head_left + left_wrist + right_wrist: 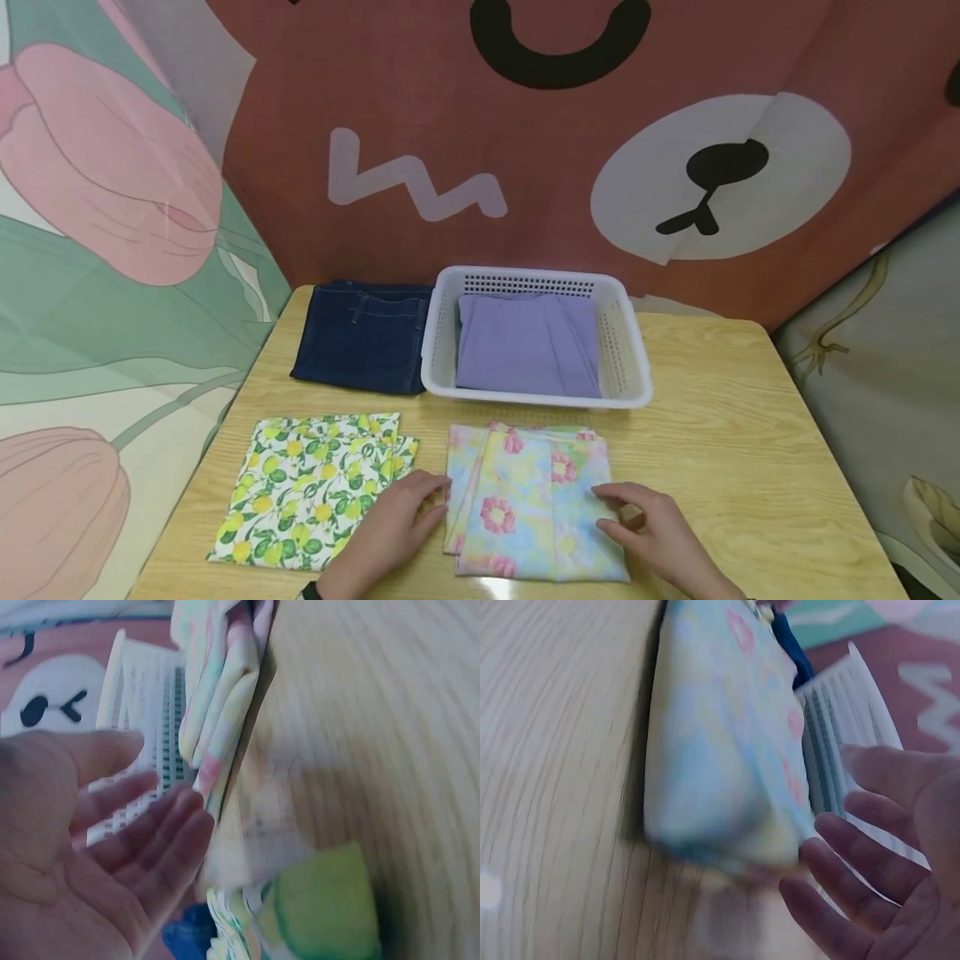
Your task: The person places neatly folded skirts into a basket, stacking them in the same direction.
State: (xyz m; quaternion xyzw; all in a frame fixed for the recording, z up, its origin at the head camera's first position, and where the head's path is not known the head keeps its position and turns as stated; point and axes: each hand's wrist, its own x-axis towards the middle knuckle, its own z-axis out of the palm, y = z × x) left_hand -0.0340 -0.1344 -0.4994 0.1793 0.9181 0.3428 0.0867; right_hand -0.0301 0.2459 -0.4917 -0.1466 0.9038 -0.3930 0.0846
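Observation:
A folded pastel cloth with pink flowers lies on the table in front of me, its layers slightly offset at the left. My left hand is at its left edge, fingers loosely bent and thumb apart, fingertips right by the fold. On the opposite side, my right hand has its fingertips at the cloth's right edge. Both wrist views show the palms facing the cloth with nothing gripped. A folded lemon-print cloth lies beside and partly behind my left hand.
Behind the flowered cloth stands a white plastic basket with a folded purple garment inside. Folded dark blue jeans lie against its left side. The wooden table meets printed fabric walls at the back and left.

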